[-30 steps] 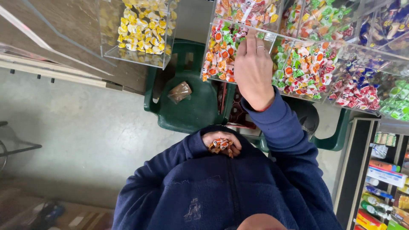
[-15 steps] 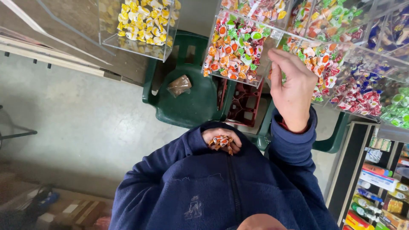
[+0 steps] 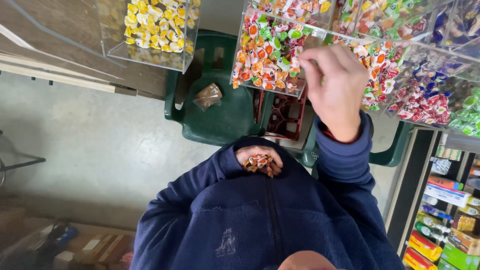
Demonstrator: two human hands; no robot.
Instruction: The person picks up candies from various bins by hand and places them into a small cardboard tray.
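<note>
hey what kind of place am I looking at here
Most likely a small shop or sweet stall. Clear bins hold loose wrapped candies sorted by colour, shelves of packaged goods stand at the lower right, and the left hand holds a bunch of candies.

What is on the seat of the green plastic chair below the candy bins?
A small brown wrapped packet lies on the green chair. The chair's back part is hidden behind the clear candy bins, so anything there cannot be seen.
</note>
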